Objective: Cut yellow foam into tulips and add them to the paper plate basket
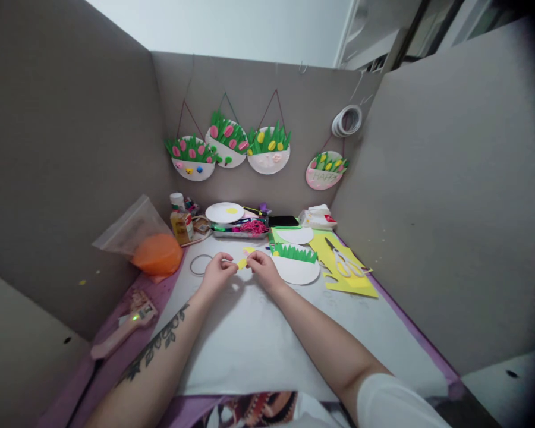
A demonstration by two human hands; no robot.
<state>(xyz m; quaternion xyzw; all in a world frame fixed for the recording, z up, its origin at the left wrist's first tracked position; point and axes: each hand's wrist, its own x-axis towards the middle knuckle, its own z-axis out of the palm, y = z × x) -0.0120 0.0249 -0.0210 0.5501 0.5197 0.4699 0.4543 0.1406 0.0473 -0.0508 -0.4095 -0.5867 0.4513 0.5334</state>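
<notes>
My left hand [219, 271] and my right hand [263, 268] meet over the white table sheet, thumbs and fingers pinched on a small yellow paper piece [242, 263] between them. Another yellow scrap [248, 251] shows just behind my fingers. Close to my right hand lies a half paper plate [298, 272] with a fringe of green paper grass [296, 252] along its top. A thin grey ring [200, 265] rests beside my left hand.
Scissors [345, 261] lie on cut yellow paper [359, 284] at the right. Behind stand a tray of craft supplies [241, 233], a glue bottle [181, 220] and a bag with orange contents [157, 254]. A glue gun [125, 330] sits at left. Decorated plates [268, 162] hang on the back panel.
</notes>
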